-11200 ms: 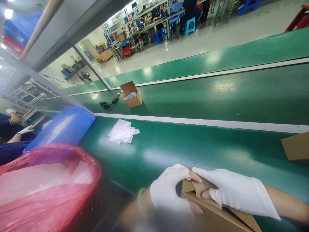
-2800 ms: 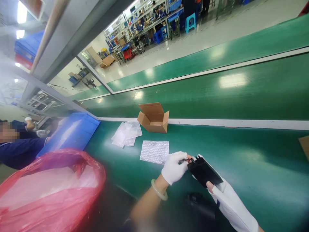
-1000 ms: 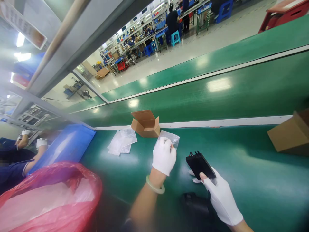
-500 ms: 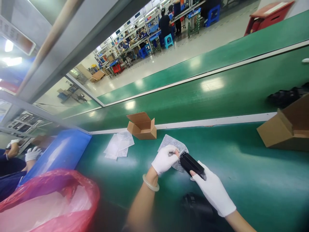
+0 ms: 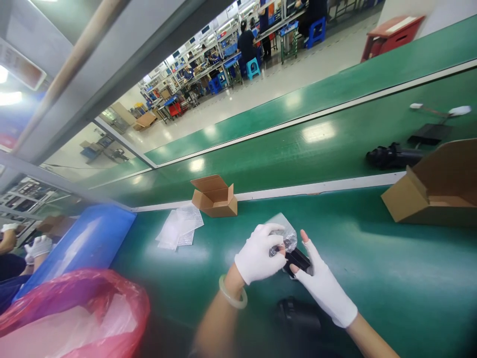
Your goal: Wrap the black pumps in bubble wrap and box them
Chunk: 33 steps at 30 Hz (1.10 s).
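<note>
Both my hands wear white gloves and meet over the green table (image 5: 372,278) near its front edge. My left hand (image 5: 259,259) is closed on a bubble-wrap bag (image 5: 283,232), holding its mouth against a flat black device (image 5: 297,260). That device rests in my right hand (image 5: 319,283), fingers curled under it and thumb raised, with one end inside the bag. A small open cardboard box (image 5: 215,197) sits beyond, by the white strip. Several more bubble-wrap bags (image 5: 179,231) lie flat to its left.
A larger brown box (image 5: 434,191) stands at the right. Black devices and a cable (image 5: 395,155) ride the far belt. A blue bin lid (image 5: 80,243) and a red plastic bag (image 5: 70,318) sit at left, beside another person's gloved hands (image 5: 35,246). A dark object (image 5: 298,318) lies below my hands.
My left hand picked a bubble-wrap bag off the table and brought it to the black device. The device's end now sits in the bag. The view swung right, showing more of the large box.
</note>
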### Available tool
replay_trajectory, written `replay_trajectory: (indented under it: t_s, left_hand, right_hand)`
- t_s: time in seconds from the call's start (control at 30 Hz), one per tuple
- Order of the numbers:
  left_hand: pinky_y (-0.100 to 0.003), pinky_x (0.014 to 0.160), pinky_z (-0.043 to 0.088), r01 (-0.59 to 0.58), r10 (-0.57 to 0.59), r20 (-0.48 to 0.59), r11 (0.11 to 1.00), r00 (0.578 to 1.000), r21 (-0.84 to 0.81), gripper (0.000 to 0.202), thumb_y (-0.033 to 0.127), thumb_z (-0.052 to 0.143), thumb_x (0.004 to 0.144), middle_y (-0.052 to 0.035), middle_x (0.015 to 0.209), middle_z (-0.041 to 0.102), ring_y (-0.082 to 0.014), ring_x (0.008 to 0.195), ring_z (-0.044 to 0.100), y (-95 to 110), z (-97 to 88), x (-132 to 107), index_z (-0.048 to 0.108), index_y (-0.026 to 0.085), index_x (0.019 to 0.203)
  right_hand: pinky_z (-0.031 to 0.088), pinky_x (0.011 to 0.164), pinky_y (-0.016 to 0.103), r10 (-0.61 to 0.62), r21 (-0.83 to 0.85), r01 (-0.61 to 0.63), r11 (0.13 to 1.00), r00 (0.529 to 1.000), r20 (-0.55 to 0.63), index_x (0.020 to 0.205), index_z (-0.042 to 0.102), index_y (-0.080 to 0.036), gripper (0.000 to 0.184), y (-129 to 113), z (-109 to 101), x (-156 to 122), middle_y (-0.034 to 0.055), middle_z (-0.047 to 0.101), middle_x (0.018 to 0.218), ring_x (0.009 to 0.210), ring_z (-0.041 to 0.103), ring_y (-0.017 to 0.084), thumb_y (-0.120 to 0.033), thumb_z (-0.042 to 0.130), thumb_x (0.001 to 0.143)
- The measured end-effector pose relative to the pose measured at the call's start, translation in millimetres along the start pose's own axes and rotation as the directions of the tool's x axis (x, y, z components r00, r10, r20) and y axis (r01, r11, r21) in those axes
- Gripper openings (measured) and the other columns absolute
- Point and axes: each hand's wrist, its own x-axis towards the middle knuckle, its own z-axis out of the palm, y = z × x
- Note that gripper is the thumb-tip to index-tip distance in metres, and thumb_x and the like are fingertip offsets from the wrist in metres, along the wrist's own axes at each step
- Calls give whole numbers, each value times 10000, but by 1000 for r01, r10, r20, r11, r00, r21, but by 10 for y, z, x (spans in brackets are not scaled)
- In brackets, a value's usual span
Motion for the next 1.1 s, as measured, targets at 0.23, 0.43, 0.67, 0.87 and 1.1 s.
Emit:
replay_trajectory:
  t_s: [0.23, 0.43, 0.67, 0.87, 1.1]
  left_hand:
    - [-363, 976, 464, -32, 34, 49, 998, 998, -50, 76, 162, 585, 780, -32, 1331, 561, -235, 1182, 522, -43, -27, 28, 646, 205, 764]
    - [-455, 881, 442, 41, 52, -210, 910, 976, 414, 85, 154, 556, 769, -59, 1235, 588, -293, 1105, 492, -29, 101, -150, 611, 198, 816]
    - [-346, 764, 465, 62, -33, -114, 965, 993, 256, 70, 135, 538, 762, -57, 979, 623, -216, 902, 558, -9, 165, -300, 569, 189, 793]
    - [-258, 815, 469, 157, -206, -320, 972, 925, -172, 109, 127, 495, 803, -37, 976, 618, -148, 899, 581, -157, 89, -203, 526, 185, 717]
    - [-267, 640, 505, 381, -485, -424, 871, 765, -309, 160, 235, 457, 872, -25, 739, 593, -137, 655, 588, -593, 361, -354, 548, 155, 769]
  right_hand:
    - [584, 659, 396, 5, 159, -36, 987, 981, 192, 1357, 430, -209, 671, -101, -77, 53, 115, 615, 1222, 779, 662, 247, -480, 638, 779]
    - [519, 543, 327, 63, 306, -67, 950, 998, 21, 1244, 455, -228, 527, -78, 24, 33, 60, 664, 932, 625, 614, 195, -471, 618, 806]
    - [535, 786, 316, -18, 272, 34, 962, 998, -64, 1374, 405, -262, 636, -31, -15, 22, 101, 533, 1336, 983, 634, 229, -486, 625, 821]
    - [535, 728, 399, -13, 346, -51, 937, 984, 178, 1493, 241, -222, 908, 16, -132, 12, 129, 661, 1106, 740, 658, 244, -588, 641, 764]
    - [501, 623, 339, -53, 389, -54, 920, 964, 259, 937, 688, -187, 533, -164, -200, -79, 115, 681, 890, 701, 632, 235, -663, 674, 699]
